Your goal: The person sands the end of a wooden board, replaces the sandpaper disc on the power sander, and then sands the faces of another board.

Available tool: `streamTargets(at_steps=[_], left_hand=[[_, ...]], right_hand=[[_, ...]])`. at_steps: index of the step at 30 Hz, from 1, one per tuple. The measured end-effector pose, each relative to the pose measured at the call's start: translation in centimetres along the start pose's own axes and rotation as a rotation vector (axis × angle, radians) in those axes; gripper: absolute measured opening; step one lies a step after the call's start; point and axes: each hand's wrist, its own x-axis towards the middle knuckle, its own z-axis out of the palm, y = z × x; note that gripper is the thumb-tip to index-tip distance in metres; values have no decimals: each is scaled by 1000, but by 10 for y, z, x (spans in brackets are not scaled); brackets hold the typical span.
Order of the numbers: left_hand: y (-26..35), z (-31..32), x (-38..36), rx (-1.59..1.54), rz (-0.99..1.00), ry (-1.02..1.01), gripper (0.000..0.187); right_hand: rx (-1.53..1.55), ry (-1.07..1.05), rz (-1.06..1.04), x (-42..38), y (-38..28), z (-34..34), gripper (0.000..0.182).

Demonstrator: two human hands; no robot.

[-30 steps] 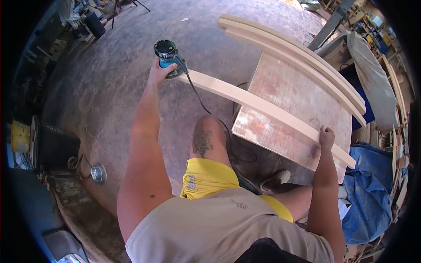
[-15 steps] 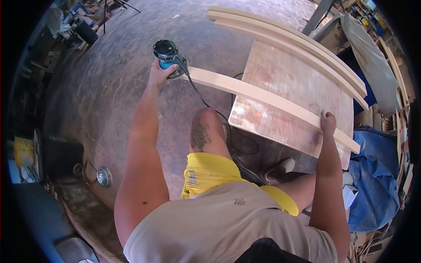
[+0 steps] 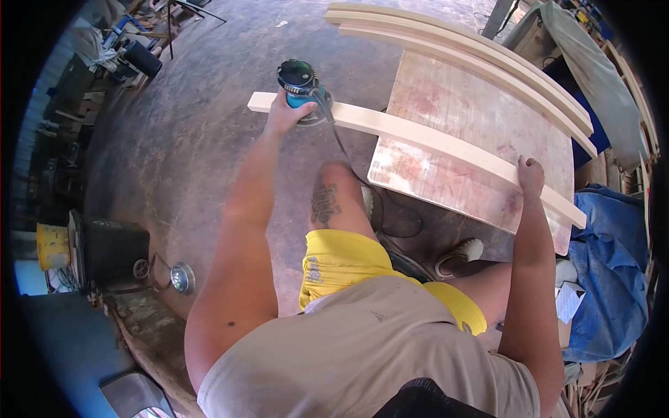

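Observation:
My left hand (image 3: 286,115) is wrapped round a teal and black power sander (image 3: 300,83), which rests on a long pale wooden board (image 3: 432,141) close to its left end. A dark cord hangs from the sander towards my knee. The board lies across a worn plywood tabletop (image 3: 411,174) and juts out past its left edge. Near the board's right end, my right hand (image 3: 531,175) is closed at the board, its fingers curled over the wood.
More long boards (image 3: 474,63) lie along the tabletop's far side. A blue tarp (image 3: 606,272) bunches up at the right. On the left stand a black bin (image 3: 115,254) and a yellow bucket (image 3: 53,246). Cord loops lie on the floor by my feet.
My left hand and the sander have moved right along the board, uncovering its left end. My right hand still holds near the other end. The view has shifted slightly.

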Motion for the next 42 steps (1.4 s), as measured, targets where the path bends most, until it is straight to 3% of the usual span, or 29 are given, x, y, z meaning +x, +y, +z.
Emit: streamTargets(at_steps=[13,24,35,42], left_hand=[[26,59,-19,13,26,-161,76],[68,111,-38,-122,41,-281,75],[69,174,-44,-282,73,-367,80],[92,214,-53,-109,116,-350,81]], right_hand=[[32,46,-49,1,4,6,48],[13,18,-56,2,5,4,49],[-7,-11,-10,4,3,4,46],[-9,-62,30,4,3,1,46]])
